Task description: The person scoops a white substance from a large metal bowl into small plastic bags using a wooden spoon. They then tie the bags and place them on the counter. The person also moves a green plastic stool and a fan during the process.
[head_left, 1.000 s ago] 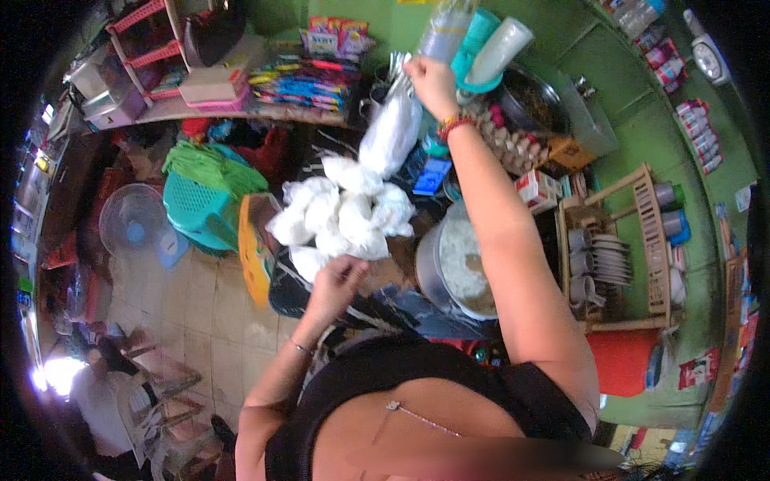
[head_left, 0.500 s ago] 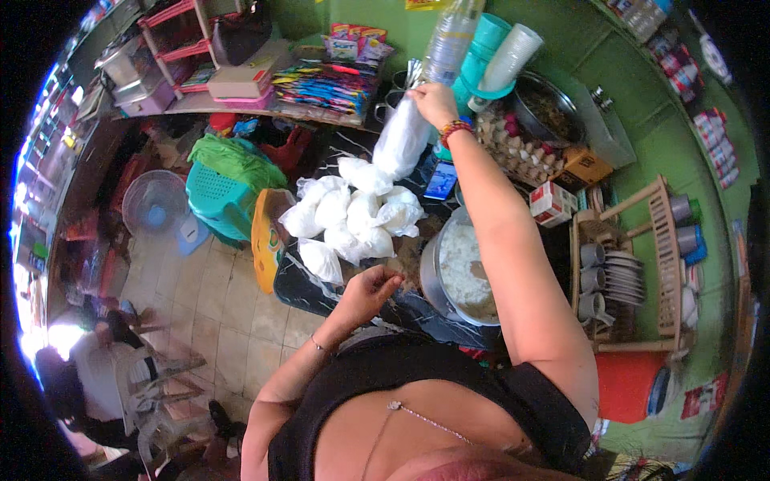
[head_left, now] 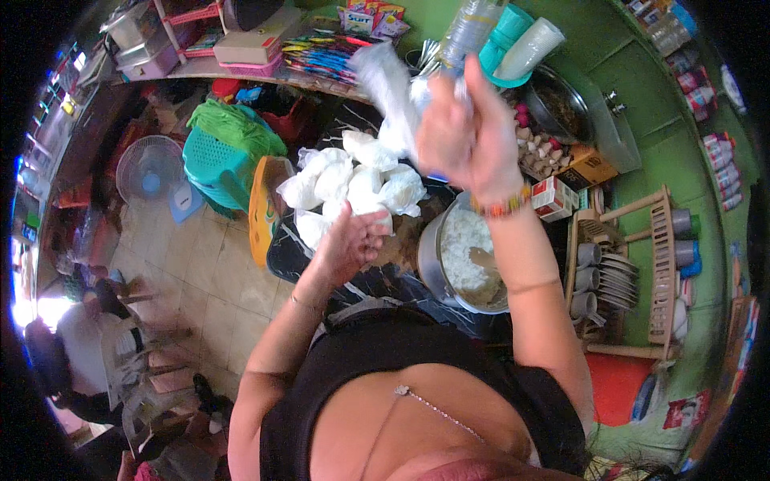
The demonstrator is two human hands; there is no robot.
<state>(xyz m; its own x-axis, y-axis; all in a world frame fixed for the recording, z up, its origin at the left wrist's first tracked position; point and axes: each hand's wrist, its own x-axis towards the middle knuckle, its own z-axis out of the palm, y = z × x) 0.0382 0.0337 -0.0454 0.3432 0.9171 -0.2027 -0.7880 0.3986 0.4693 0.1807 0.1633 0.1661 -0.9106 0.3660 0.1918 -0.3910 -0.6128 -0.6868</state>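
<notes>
My right hand [head_left: 469,136], blurred by motion, is closed around a clear plastic bag [head_left: 385,76], which trails from it up to the left. My left hand [head_left: 353,240] is open, fingers spread and palm up, at the near side of several knotted white plastic bags [head_left: 365,188] heaped on the black marble-patterned table [head_left: 357,297]. Whether it touches them I cannot tell. At the table's right stands a metal pot [head_left: 431,264] of white rice [head_left: 464,232], with a brown paddle [head_left: 483,258] resting in it.
Behind the table are teal containers [head_left: 513,48], egg trays [head_left: 541,152] and a dark metal basin [head_left: 561,104]. A dish rack [head_left: 662,272] holding plates and mugs stands right. Left are a teal plastic stool [head_left: 212,164] and a yellow-orange chair back [head_left: 261,212].
My right hand has come back from the far stack of plastic bags toward me, a bag now in it. My left hand has moved forward beside the white bags and its fingers have spread.
</notes>
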